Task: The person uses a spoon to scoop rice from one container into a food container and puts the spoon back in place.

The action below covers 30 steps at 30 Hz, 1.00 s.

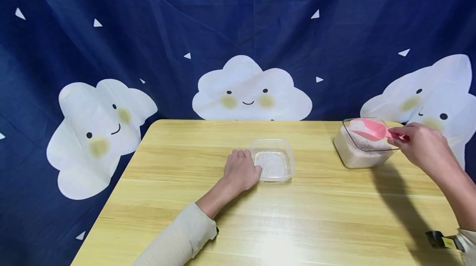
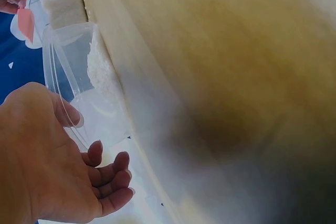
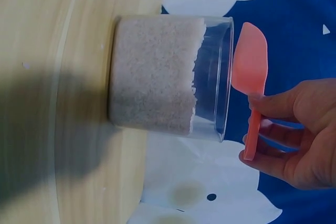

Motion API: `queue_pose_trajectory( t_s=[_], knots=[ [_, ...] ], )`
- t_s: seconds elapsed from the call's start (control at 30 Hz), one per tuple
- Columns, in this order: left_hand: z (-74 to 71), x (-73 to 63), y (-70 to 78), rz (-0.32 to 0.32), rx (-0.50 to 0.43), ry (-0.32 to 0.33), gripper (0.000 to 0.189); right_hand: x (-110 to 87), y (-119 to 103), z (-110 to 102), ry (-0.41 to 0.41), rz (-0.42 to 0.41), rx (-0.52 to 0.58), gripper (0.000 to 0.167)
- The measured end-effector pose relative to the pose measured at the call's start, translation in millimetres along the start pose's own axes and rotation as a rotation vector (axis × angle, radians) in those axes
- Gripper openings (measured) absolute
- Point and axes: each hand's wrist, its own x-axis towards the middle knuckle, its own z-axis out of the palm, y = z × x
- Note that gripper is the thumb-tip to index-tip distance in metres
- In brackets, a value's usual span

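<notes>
My right hand grips the handle of a pink scoop. The scoop lies level just over the rim of a tall clear container, which is mostly filled with rice. White grains show around the scoop's front end in the head view. To the left stands a small clear plastic box, with a low layer of rice in it. My left hand holds this box at its left side, thumb at the rim and fingers bent close to the wall.
Both containers stand on a light wooden table, the tall one near its back right edge. A dark blue curtain with white clouds hangs behind. A black band is on the right wrist. A few loose grains lie on the tabletop.
</notes>
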Motion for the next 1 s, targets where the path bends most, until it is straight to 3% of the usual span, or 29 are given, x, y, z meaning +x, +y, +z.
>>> queue_pose_trajectory(
  t_s=[1.0],
  knots=[
    [-2.1, -0.2, 0.4, -0.005, -0.010, -0.007, 0.040, 15.4, -42, 8, 0.058, -0.083, 0.068, 0.025]
  ],
)
